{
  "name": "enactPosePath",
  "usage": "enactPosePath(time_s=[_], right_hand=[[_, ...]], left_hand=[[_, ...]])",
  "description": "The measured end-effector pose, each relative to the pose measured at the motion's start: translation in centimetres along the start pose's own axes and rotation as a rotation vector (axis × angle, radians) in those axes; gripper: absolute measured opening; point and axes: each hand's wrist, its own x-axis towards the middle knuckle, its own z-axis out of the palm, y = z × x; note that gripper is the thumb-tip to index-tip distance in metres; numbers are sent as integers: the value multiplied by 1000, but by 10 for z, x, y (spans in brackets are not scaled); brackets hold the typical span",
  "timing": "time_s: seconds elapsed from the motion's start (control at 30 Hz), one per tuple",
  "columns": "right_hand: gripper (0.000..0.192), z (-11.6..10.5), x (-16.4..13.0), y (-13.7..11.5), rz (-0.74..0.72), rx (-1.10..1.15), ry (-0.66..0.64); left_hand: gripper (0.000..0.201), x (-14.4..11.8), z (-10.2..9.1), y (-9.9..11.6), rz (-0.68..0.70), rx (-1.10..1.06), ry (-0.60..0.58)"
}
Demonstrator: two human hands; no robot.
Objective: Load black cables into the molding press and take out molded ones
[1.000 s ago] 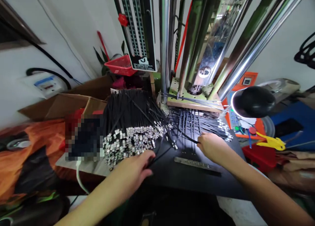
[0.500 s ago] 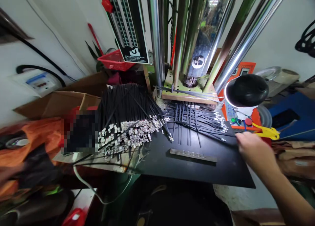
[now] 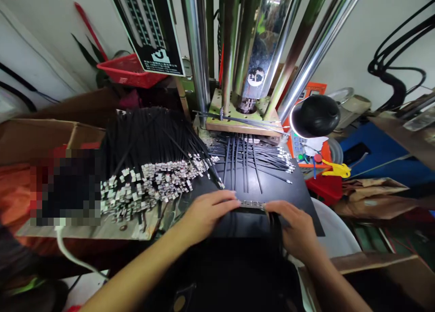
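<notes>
Surface: black work plate (image 3: 299, 189), press bench.
Left hand (image 3: 207, 212): fingers flat on metal strip (image 3: 253, 205).
Right hand (image 3: 294, 223): pinching thin black cables (image 3: 276, 228); probably light, floppy, best gripped near ends.

Both of my arms are showing bare from the bottom edge up to the wrists; I am wearing no sleeves, no gloves, no watch and no rings that I can make out. My left hand (image 3: 207, 212) is showing its back, with slim fingers (image 3: 228, 195) and short nails. My right hand (image 3: 294, 228) is showing its back and knuckles, its fingertips partly hidden in shadow.
</notes>
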Motion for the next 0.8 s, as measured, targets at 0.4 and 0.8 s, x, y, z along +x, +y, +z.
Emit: enactPosePath(time_s=[0.4,0.8], right_hand=[[18,21,23,6,122,101,-113],[17,17,19,15,174,178,15]], left_hand=[[27,25,15,5,-43,-176,178],[22,23,21,8,-61,-195,126]])
